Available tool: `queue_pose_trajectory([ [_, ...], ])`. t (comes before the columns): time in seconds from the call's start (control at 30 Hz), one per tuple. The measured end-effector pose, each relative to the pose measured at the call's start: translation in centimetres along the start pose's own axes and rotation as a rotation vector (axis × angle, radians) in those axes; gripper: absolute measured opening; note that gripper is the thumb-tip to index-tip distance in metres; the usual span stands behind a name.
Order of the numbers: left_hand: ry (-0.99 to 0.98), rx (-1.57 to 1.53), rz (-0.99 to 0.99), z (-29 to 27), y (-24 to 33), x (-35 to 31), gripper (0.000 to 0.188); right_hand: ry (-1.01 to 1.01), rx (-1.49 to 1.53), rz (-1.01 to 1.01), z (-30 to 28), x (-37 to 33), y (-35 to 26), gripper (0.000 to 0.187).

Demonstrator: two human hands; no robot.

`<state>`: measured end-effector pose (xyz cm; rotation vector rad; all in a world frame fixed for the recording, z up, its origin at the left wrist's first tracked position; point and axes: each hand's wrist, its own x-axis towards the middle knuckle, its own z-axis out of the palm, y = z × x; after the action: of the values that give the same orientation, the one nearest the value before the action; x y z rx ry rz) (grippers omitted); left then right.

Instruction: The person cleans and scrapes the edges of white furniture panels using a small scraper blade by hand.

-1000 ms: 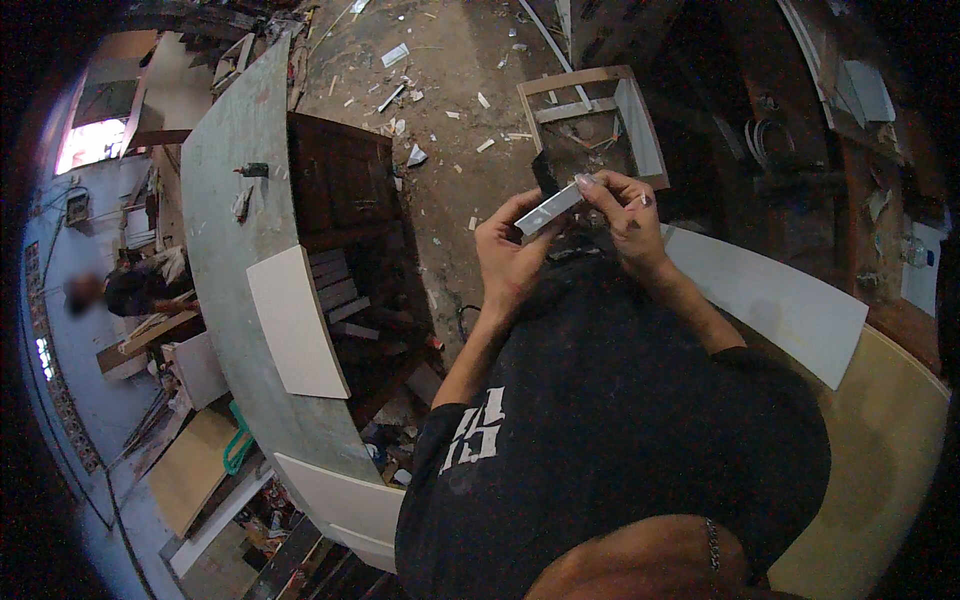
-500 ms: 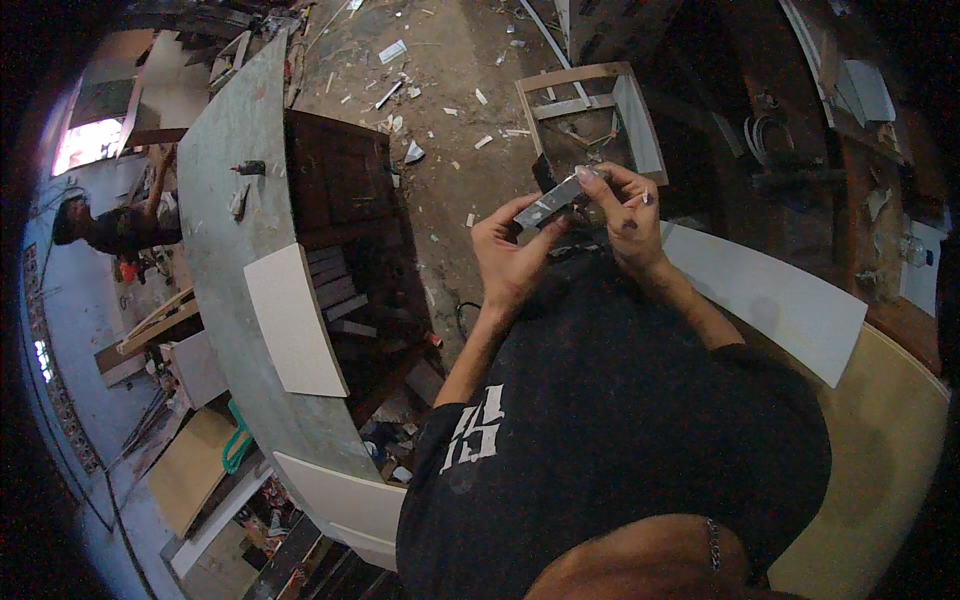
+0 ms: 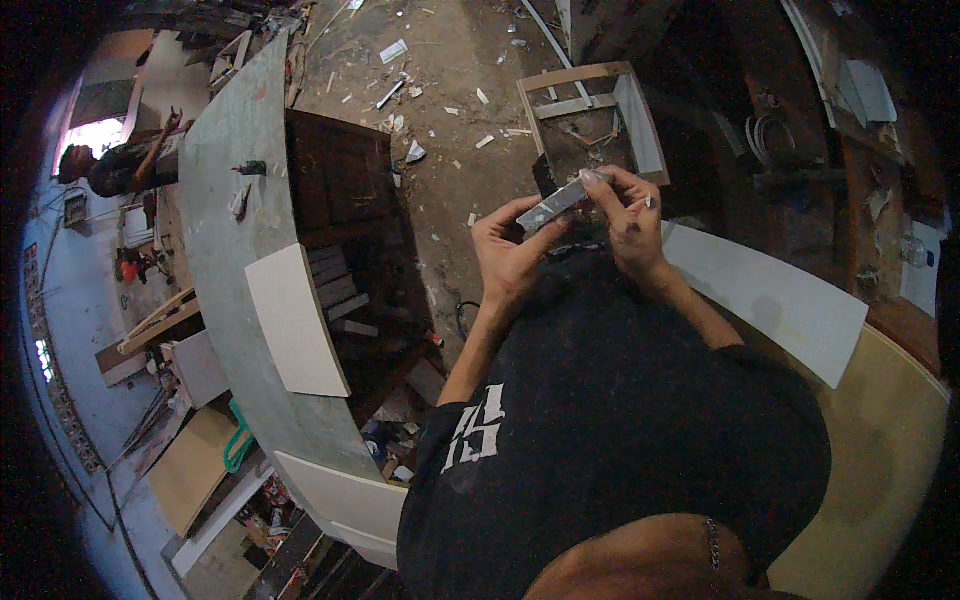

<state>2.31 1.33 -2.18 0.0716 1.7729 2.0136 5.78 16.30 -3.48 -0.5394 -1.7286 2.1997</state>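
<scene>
A silver-grey flat bar (image 3: 553,205), its exact kind unclear, is held up in front of my chest between both hands. My left hand (image 3: 508,248) grips its near-left end, thumb and fingers closed on either side. At the other end my right hand (image 3: 628,212) pinches it between thumb and fingertips. A short white stick (image 3: 650,200), like a cigarette, pokes out between my right fingers. Just beyond the bar a dark flat piece (image 3: 543,175) shows; what it belongs to is hidden.
A long grey-topped workbench (image 3: 225,200) at left bears a cream panel (image 3: 297,322) and a small dark tool (image 3: 250,168). Ahead stands an open wooden frame (image 3: 590,105) on the scrap-littered floor (image 3: 450,110). A white panel (image 3: 770,295) lies at right. Another person (image 3: 120,168) is beyond the bench.
Both my hands keep their hold on the bar, with only a slight shift. The person beyond the bench has moved farther up the picture, one hand now raised.
</scene>
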Motion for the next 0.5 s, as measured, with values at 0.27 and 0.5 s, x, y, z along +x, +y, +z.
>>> queue_pose_trajectory([
  [0.27, -0.024, 0.106, -0.008, 0.33, 0.92, -0.19, 0.022, 0.015, 0.003, 0.028, -0.15, 0.29, 0.18, 0.024],
  [0.5, -0.03, 0.135, 0.065, 0.53, 0.78, -0.26, 0.018, 0.061, 0.056, 0.061, 0.27, 0.38, -0.47, 0.024],
])
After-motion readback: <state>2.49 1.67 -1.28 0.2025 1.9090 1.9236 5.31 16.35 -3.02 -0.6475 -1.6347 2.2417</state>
